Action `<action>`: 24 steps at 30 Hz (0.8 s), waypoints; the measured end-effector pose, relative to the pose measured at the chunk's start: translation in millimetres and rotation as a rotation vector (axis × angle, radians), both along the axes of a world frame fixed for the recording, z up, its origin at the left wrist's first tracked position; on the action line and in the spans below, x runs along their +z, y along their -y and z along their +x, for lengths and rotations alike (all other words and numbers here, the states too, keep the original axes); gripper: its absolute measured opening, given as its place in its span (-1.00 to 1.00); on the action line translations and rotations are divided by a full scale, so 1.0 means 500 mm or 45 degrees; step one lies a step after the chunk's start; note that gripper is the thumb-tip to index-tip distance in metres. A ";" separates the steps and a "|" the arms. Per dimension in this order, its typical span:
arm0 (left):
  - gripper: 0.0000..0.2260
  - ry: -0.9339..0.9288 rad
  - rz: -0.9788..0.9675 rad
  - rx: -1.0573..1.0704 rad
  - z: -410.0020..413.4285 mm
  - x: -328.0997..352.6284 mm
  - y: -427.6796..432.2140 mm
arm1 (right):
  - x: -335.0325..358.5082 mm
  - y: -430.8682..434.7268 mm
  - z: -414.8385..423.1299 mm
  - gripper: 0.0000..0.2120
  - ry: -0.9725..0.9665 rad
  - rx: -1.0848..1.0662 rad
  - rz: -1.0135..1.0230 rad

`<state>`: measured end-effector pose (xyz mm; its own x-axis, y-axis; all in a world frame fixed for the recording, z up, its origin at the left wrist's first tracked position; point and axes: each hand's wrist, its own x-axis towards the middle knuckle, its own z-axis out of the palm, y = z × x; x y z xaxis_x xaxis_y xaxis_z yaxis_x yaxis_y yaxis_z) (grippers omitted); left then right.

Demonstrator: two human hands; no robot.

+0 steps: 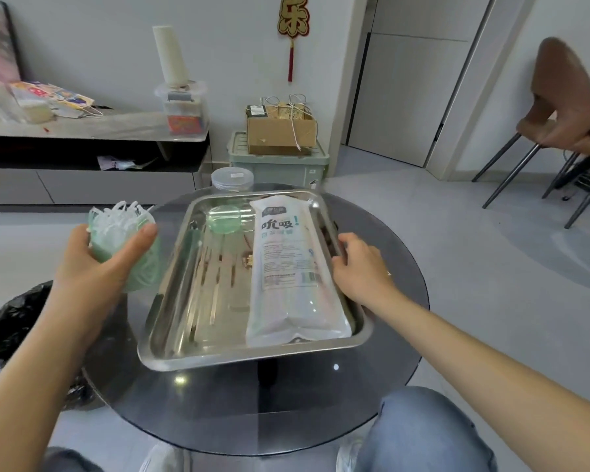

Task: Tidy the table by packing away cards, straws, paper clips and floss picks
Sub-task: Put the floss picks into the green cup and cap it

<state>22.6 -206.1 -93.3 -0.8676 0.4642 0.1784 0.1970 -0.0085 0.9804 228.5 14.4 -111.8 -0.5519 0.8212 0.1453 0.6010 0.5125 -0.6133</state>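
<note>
The left hand's point(89, 267) thumb and fingers curl round a pale green translucent plastic cup point(145, 270) held at the table's left edge, crammed with white floss picks point(120, 216) that bristle above its open mouth. The right hand's point(363, 267) fingers hook over the right rim of a shiny rectangular steel tray point(252, 356) on the round dark glass table point(252, 413). In the tray lie 1 printed clear packet of straws point(293, 277), 1 round green lid point(223, 218) and 1 small gold clip point(249, 260). Tip the lidless cup and picks would likely scatter; lift the tray by 1 side and its load may slide.
</note>
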 end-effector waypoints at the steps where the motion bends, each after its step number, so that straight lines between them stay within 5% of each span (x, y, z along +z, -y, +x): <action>1: -0.29 0.002 -0.010 -0.014 -0.005 -0.001 0.012 | -0.011 0.021 -0.010 -0.74 0.004 0.037 0.004; 14: -0.35 -0.014 -0.398 -0.082 -0.011 -0.038 0.069 | -0.080 0.110 -0.075 -0.76 0.038 0.192 -0.247; 20: -0.10 0.060 -0.488 -0.102 -0.034 -0.056 0.070 | -0.041 0.028 -0.044 -0.76 0.200 0.102 -0.133; 24: -0.28 0.121 -0.461 -0.134 -0.036 -0.070 0.059 | -0.047 0.029 -0.033 -0.73 0.355 0.247 -0.222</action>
